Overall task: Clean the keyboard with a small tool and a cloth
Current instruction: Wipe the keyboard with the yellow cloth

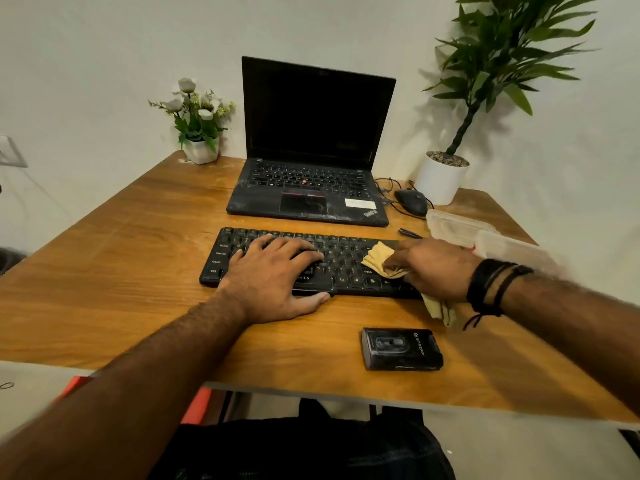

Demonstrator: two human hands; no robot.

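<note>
Wiping stage, by my reading: keyboard [311, 261] lies flat on the wooden desk [138, 237], just in front of the dusty laptop [308, 188], long side toward me. My left hand [273, 275] lies flat over the left and middle keys, fingers spread and straight, thumb along the near edge, steadying the board and holding nothing. My right hand [433, 268] sits at the right end with fingers bunched round the yellow cloth [379, 259]; one fold fans out over the keys under my fingertips, and a tail hangs past the near edge onto the desk below my wrist. Small dark tool [410, 233], pen-like, lies beyond the keyboard's far right corner, untouched, beside the clear plastic tubs [460, 225]. Black case [401, 348] rests near the desk's front edge, apart from the keyboard. Next move, as I judge it: draw the cloth leftward across the rows with even pressure, which means lifting or shifting my left hand out of its path while keeping the board from sliding. Gaps between keys likely want the tool afterward.
</note>
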